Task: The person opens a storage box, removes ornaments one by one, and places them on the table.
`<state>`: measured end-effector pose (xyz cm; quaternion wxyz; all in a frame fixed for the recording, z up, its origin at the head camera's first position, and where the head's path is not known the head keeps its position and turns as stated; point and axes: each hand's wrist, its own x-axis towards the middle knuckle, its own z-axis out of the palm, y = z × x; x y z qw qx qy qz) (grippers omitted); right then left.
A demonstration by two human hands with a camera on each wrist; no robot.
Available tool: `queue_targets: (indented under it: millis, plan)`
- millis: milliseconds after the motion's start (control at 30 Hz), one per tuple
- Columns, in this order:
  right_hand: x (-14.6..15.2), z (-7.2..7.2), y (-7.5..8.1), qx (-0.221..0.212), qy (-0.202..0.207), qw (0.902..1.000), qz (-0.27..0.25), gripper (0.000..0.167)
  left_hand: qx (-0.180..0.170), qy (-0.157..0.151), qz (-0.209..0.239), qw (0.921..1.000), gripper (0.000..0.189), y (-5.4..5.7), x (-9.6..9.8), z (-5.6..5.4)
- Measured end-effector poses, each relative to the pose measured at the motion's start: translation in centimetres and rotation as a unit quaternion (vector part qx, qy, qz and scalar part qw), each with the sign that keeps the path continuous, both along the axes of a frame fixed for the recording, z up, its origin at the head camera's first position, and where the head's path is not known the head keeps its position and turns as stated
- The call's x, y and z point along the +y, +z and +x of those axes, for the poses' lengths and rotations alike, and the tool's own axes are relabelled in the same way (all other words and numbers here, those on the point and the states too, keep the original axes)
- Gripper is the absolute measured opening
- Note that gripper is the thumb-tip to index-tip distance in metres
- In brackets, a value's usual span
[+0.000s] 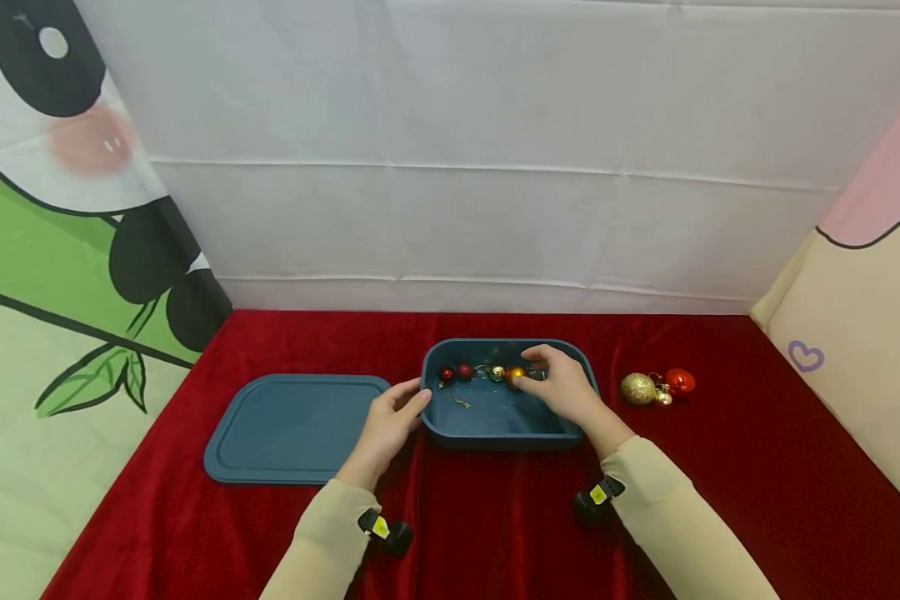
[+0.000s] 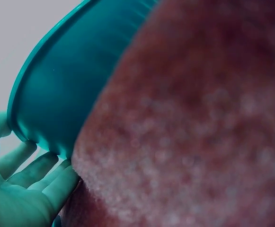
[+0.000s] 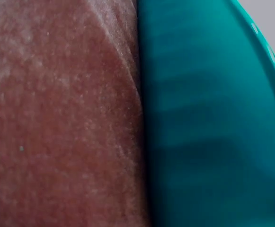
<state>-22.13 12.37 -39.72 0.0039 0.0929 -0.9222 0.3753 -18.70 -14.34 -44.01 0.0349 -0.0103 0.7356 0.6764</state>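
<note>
A dark blue storage box (image 1: 495, 437) stands on the red cloth. Its left end is held by my left hand (image 1: 384, 427), thumb over the rim and fingers against the outer wall; the left wrist view shows those fingers (image 2: 47, 177) touching the box wall (image 2: 66, 75). Inside, my right hand (image 1: 562, 390) pinches an orange-gold Christmas ball (image 1: 516, 377). Left of that ball lie a gold ball (image 1: 497, 373) and two dark red balls (image 1: 464, 372), roughly in a row. In the right wrist view only the box wall (image 3: 213, 118) and cloth show; the hand is hidden.
The box's flat blue lid (image 1: 292, 429) lies left of my left hand. On the cloth (image 1: 720, 467) to the right are a glittery gold ball (image 1: 638, 389), a small gold ball (image 1: 663, 396) and a red ball (image 1: 680, 382). A white cloth wall (image 1: 450, 208) rises behind.
</note>
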Motion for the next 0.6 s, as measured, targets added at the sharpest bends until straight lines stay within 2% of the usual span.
queue_targets:
  millis: [600]
  plan:
    - [-1.1,-0.5,0.3,-0.039,0.027,0.9949,0.089,0.051,-0.010,-0.006,0.003,0.9999,0.045,0.2,-0.3,0.0]
